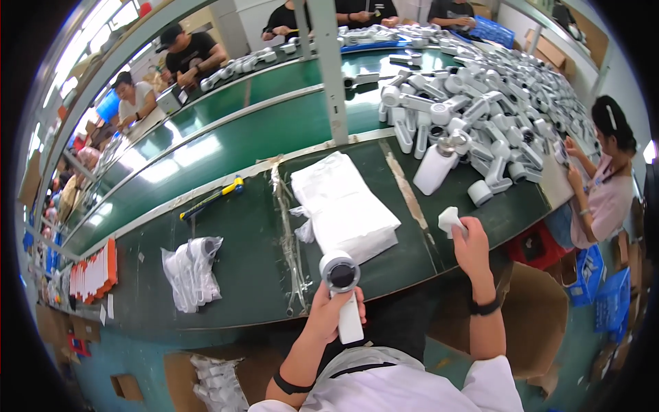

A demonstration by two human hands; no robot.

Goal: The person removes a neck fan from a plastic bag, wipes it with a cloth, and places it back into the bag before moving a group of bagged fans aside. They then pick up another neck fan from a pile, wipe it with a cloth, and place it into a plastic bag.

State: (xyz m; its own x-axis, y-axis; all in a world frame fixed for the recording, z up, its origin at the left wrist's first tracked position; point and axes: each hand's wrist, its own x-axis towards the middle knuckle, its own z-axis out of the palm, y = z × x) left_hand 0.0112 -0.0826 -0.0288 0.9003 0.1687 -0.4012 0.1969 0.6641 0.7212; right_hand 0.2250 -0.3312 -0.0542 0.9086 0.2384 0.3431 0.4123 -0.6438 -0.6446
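Note:
My left hand (328, 315) is wrapped round the handle of a white handheld device (340, 273), whose round head has a dark circular opening facing up. It is over the table's near edge, just in front of a thick stack of white plastic bags (345, 206). Further right, my right hand (472, 248) pinches a crumpled white cloth (449, 221) above the dark green table (405, 275). Beyond that cloth stands a white bottle (434, 169) with a metallic top. A big heap of similar grey-white devices (473, 103) spreads behind it.
Several bagged devices (193, 273) lie at left, near a yellow-and-black tool (211, 198) and a row of orange-and-white cards (94, 271). A metal post (333, 82) rises behind the bags. At right a co-worker (604, 185) handles a device. Open cardboard boxes (535, 316) stand below.

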